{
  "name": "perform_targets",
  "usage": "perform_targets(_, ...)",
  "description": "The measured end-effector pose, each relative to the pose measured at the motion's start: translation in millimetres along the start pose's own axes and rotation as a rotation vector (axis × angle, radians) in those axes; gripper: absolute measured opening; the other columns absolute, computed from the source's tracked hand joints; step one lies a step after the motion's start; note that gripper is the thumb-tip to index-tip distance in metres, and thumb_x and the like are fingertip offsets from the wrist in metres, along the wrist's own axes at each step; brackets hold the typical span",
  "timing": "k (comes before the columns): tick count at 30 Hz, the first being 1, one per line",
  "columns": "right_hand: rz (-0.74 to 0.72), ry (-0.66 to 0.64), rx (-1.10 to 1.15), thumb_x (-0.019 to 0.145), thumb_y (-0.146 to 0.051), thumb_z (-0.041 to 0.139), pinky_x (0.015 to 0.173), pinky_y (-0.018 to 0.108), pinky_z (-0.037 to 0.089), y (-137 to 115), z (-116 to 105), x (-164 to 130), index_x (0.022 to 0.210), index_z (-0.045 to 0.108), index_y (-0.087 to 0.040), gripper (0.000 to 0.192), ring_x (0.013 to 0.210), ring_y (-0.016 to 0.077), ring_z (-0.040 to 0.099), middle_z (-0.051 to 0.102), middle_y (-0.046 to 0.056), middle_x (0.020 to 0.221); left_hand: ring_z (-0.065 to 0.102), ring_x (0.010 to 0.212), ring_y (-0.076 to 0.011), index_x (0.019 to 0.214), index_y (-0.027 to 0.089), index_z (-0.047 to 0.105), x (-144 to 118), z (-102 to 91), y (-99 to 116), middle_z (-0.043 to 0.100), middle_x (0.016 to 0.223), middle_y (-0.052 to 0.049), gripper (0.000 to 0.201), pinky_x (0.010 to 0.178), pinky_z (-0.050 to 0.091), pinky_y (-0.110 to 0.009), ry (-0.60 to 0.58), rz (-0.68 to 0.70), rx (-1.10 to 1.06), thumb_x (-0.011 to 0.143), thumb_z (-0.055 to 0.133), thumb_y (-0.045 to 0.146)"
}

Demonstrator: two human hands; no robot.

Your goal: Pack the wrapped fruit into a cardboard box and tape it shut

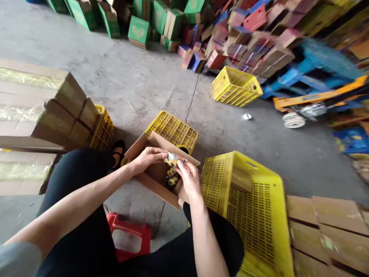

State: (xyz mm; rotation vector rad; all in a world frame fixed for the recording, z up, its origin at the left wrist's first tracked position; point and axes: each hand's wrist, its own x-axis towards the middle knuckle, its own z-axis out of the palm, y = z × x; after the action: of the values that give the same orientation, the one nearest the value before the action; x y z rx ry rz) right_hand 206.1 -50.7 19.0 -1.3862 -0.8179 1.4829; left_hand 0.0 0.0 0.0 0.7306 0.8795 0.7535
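Cardboard is what you are working over in the head view: an open cardboard box (155,173) lies tilted on the concrete floor (138,80), propped against an upturned yellow crate (173,129) just behind it.

Your left hand (148,157) comes in over the box's near-left flap, fingers curled and pinching the top of a small plastic-wrapped bundle (172,158). Your right hand (188,179) meets it from the box's right side, fingertips closed on the same wrapper, so both hands are pressed close together on it. Below the wrapper, inside the box, sit small yellow-and-dark pieces (172,177); what they are is too small to tell.

The bundle looks light and its film wrap crinkly and probably slick, so a pinch at the gathered top seems the surest hold; squeezing the middle could let the contents shift. The box itself looks thin and floppy at the flaps, better gripped by a folded edge.

Just right of the box stands a larger yellow crate (248,207). Nearer you than the box, between your knees, is a red stool (129,234).
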Motion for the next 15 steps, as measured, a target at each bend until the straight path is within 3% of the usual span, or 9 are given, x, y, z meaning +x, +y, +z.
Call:
perform_targets(8,-0.001,-0.012,-0.023,0.081,-0.052,0.084,0.107,0.045,0.056,2.6,-2.6,0.5,0.108,0.082,-0.027,0.037,0.125,0.0303,0.069,0.078,0.005,0.126,0.07,0.113,-0.0269,0.116,0.018,0.079,3.5,1.6,0.0,0.078,0.117,-0.011,0.056,0.097,0.058,-0.037,0.021,-0.079,-0.025,0.081,0.083,0.062)
perform_targets(15,-0.002,-0.008,-0.032,0.082,-0.047,0.082,0.107,0.046,0.056,1.5,-1.5,-0.7,0.113,0.081,-0.026,0.038,0.123,0.0306,0.07,0.078,0.006,0.124,0.078,0.093,-0.0278,0.118,0.015,0.076,5.5,1.4,-3.3,0.08,0.108,-0.015,0.06,0.085,0.065,-0.041,0.016,-0.209,-0.062,0.084,0.079,0.065)
